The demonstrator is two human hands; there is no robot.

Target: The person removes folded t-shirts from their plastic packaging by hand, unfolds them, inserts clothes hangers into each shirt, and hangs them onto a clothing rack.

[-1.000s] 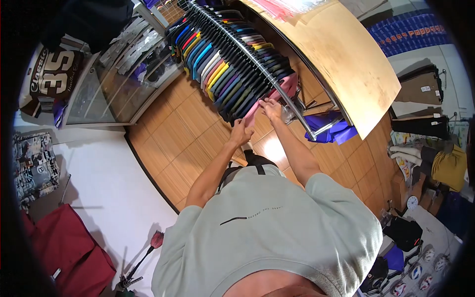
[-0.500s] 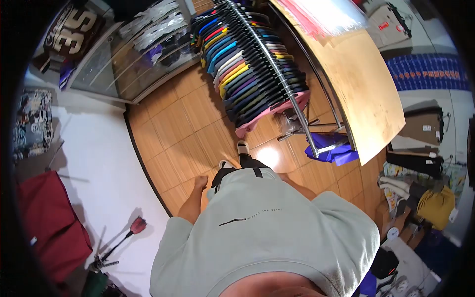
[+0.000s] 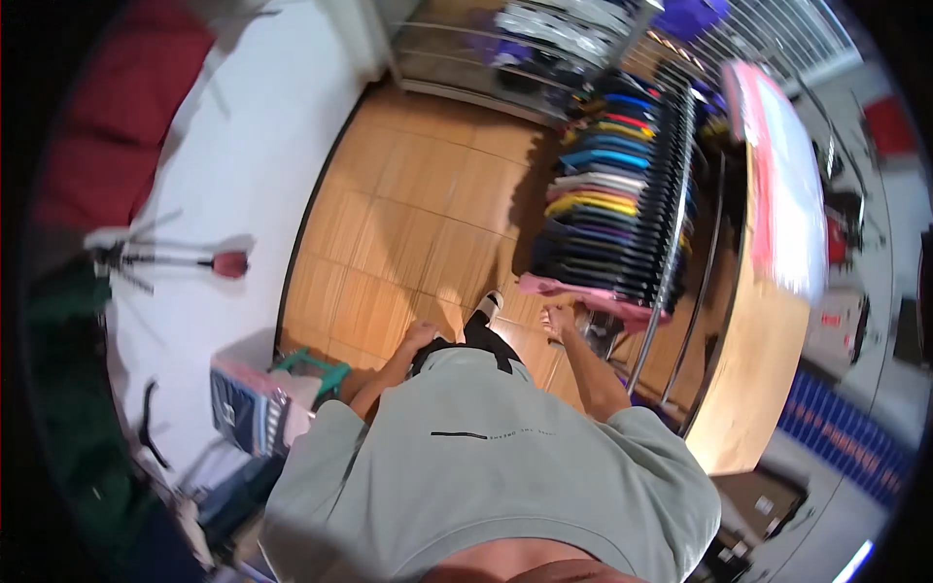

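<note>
My left hand (image 3: 421, 336) hangs low beside my waist, over the tiled floor; its fingers are blurred and nothing shows in it. Farther right, my right hand (image 3: 557, 321) is just below the pink garment (image 3: 583, 294), with its fingers slightly apart and nothing visible in them. The pink garment hangs at the near end of a metal rack (image 3: 674, 233). Behind it, many coloured garments (image 3: 598, 199) hang close together on black hangers.
A wooden tabletop (image 3: 753, 379) carrying plastic-wrapped packs (image 3: 782, 185) stands right of the rack. A glass cabinet (image 3: 437, 53) is at the back. At left are a green stool (image 3: 326, 369), folded packed clothes (image 3: 248, 408) and a wall stand with a red tip (image 3: 229, 263).
Both hands were on the pink garment a second ago, then let go and dropped toward my waist. The view has turned left, and my right hand has risen back near the rack.
</note>
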